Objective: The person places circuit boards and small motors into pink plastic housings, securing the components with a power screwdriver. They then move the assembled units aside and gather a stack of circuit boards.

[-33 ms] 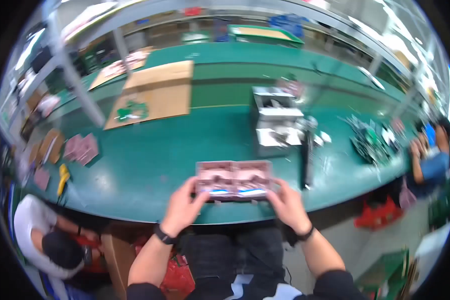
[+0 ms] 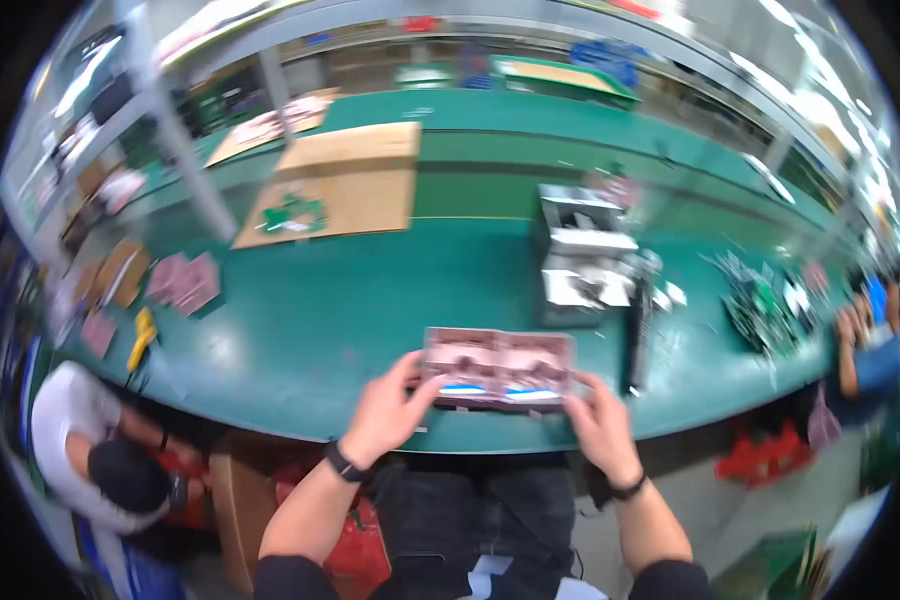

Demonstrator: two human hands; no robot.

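A shallow pink box (image 2: 499, 362) with two side-by-side sections lies near the front edge of the green table. Dark shapes and a bright blue-white strip show in each section; blur hides what they are. My left hand (image 2: 395, 408) grips the box's left end, thumb along its front corner. At the opposite end, my right hand (image 2: 597, 418) holds it with the fingers along the side. Beyond the box to the right stands a grey metal block-like fixture (image 2: 582, 250) with stepped trays. A dark bar-shaped tool (image 2: 637, 340) lies beside that fixture.
Cardboard (image 2: 345, 180) with green pieces lies at the back left. Pink pieces (image 2: 185, 282) and a yellow-handled tool (image 2: 142, 338) are on the left. A tangled dark green pile (image 2: 755, 305) sits at right. One person (image 2: 100, 465) is at lower left, another (image 2: 870, 350) at right.
The whole scene sits slightly farther right in the picture, as the view has turned a little. Both hands still hold the pink box in the same way.
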